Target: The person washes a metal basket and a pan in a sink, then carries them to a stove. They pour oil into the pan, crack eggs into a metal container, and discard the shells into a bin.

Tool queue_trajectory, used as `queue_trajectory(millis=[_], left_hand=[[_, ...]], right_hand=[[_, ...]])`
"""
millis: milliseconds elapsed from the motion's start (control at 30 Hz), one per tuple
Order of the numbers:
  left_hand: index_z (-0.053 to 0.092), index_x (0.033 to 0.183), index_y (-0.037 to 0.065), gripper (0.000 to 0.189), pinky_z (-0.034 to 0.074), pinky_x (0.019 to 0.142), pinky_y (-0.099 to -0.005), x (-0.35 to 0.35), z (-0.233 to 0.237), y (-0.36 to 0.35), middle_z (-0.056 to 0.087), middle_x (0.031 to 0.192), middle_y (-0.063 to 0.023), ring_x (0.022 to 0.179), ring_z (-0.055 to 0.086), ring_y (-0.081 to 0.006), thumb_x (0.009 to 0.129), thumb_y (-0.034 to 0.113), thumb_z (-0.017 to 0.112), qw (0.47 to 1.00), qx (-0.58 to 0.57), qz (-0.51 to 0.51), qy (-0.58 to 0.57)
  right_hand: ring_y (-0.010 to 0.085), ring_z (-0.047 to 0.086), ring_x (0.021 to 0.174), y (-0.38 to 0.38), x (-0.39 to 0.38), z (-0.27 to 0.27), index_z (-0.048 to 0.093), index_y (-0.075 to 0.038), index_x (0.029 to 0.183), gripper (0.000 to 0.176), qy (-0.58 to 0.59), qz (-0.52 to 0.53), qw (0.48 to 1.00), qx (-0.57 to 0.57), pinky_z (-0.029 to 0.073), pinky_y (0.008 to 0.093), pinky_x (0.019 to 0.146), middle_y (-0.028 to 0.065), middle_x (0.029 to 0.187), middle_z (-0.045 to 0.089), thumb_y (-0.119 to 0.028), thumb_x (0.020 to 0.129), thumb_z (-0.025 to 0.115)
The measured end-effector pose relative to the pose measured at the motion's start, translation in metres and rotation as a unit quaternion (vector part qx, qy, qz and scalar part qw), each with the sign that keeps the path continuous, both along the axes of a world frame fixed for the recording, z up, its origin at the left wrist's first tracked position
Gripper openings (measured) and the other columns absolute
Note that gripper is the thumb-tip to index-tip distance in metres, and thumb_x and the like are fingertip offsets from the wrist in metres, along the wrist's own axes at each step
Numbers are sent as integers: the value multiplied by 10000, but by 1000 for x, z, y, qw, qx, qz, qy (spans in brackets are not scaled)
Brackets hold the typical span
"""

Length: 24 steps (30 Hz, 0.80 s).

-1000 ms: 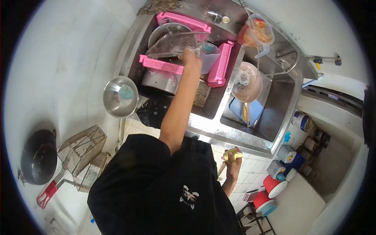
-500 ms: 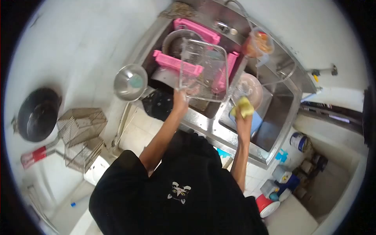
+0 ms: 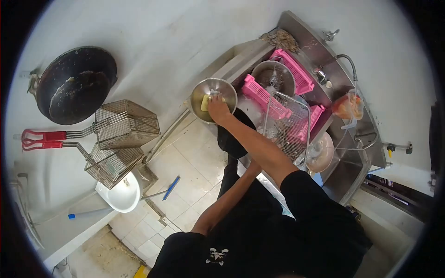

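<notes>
In the head view, my right hand (image 3: 218, 110) reaches leftward across my body into a round metal bowl (image 3: 229, 92). Its fingers press a yellow sponge (image 3: 205, 103) against the bowl's inside. My left forearm passes beneath the right one, and the left hand is hidden there, so its grip cannot be seen. Just beyond that crossing, a rectangular wire mesh basket (image 3: 288, 116) lies tilted over the left sink basin. Pink plastic baskets (image 3: 296, 69) and a round metal pot (image 3: 289, 76) sit under and around it.
A pinkish bowl (image 3: 326, 150) stands in the right basin, near a hanging container with orange contents (image 3: 347, 107). On the left wall hang a black wok (image 3: 76, 88) and fryer baskets (image 3: 125, 125) with red handles. A squeegee (image 3: 171, 187) lies on the tiled floor.
My right hand has carried the sponge from the right basin across to the metal bowl. The view has turned left. My left hand, earlier on the mesh basket's edge, is now hidden.
</notes>
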State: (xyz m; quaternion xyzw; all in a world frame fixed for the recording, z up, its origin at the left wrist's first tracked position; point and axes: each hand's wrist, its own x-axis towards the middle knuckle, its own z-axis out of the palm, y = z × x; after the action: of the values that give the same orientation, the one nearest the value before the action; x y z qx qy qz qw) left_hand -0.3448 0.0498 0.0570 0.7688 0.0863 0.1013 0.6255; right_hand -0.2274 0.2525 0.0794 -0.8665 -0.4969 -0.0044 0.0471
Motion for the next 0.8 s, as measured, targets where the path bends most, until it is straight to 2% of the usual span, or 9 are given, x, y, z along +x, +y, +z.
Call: queue_trajectory(millis=[67, 133, 233, 300, 367, 433, 533, 667, 800], left_hand=[[245, 1488, 69, 590, 360, 1088, -408, 3, 6, 1, 377, 1471, -124, 1345, 369, -255, 993, 262, 501, 990, -138, -16, -18], [193, 1513, 124, 616, 354, 1097, -408, 7, 23, 6, 356, 1482, -123, 1336, 383, -268, 991, 227, 504, 891, -452, -20, -36], [248, 1480, 32, 578, 416, 1027, -363, 19, 86, 20, 488, 1358, -136, 1248, 494, -242, 999, 243, 488, 825, -548, 113, 80], [147, 1518, 143, 595, 477, 969, -398, 25, 51, 26, 435, 1412, -155, 1202, 532, -288, 1008, 196, 447, 897, -437, 57, 19], [100, 1538, 193, 620, 523, 910, -418, 24, 54, 30, 428, 1419, -180, 1157, 567, -330, 1010, 175, 426, 894, -448, 29, 18], [108, 1537, 179, 619, 553, 849, -425, 20, 104, 38, 465, 1380, -212, 1114, 599, -367, 1007, 181, 426, 815, -573, 25, 82], [130, 1535, 185, 599, 559, 841, -447, 15, 124, 35, 501, 1324, -252, 1059, 622, -414, 1006, 198, 409, 860, -510, -29, 24], [144, 1529, 155, 576, 567, 830, -478, 1, 148, 13, 519, 1269, -258, 1021, 633, -442, 1002, 187, 375, 875, -478, -46, 63], [195, 1509, 121, 550, 594, 778, -469, -9, 147, -4, 547, 1182, -241, 955, 651, -458, 985, 160, 356, 904, -426, -10, 48]], right_hand=[[354, 629, 1043, 0, 0, 14, 598, -32, 1138, 272, 64, 23, 997, -48, 551, 411, 843, 191, 1187, 597, -133, 907, 496], [380, 633, 1005, -4, 11, 38, 593, -10, 1114, 262, 160, 7, 987, -22, 540, 439, 830, 233, 1107, 614, -92, 881, 505], [388, 642, 964, -25, 42, 69, 574, -2, 1173, 332, 260, 2, 962, 79, 515, 481, 831, 249, 1046, 641, -31, 853, 492], [374, 636, 1008, -72, 60, 118, 547, -12, 1259, 422, 307, -43, 932, 189, 498, 465, 879, 244, 1094, 639, 10, 845, 469], [378, 614, 1066, -145, 83, 147, 479, -23, 1350, 525, 249, -7, 917, 312, 474, 430, 942, 240, 1167, 619, 46, 830, 453], [396, 575, 1129, -227, 104, 150, 473, -18, 1356, 552, 106, -32, 935, 337, 426, 428, 1006, 248, 1210, 594, 51, 808, 490], [421, 537, 1143, -292, 91, 129, 501, 30, 1296, 517, 100, -194, 932, 288, 431, 474, 980, 252, 1266, 545, 4, 788, 593], [399, 524, 1124, -311, 38, 124, 528, 28, 1264, 495, 28, -202, 973, 105, 449, 433, 953, 252, 1270, 499, -83, 796, 645], [361, 560, 1047, -353, 36, 105, 621, -10, 1118, 305, 145, -75, 957, 240, 463, 445, 875, 243, 1107, 564, -70, 819, 635]])
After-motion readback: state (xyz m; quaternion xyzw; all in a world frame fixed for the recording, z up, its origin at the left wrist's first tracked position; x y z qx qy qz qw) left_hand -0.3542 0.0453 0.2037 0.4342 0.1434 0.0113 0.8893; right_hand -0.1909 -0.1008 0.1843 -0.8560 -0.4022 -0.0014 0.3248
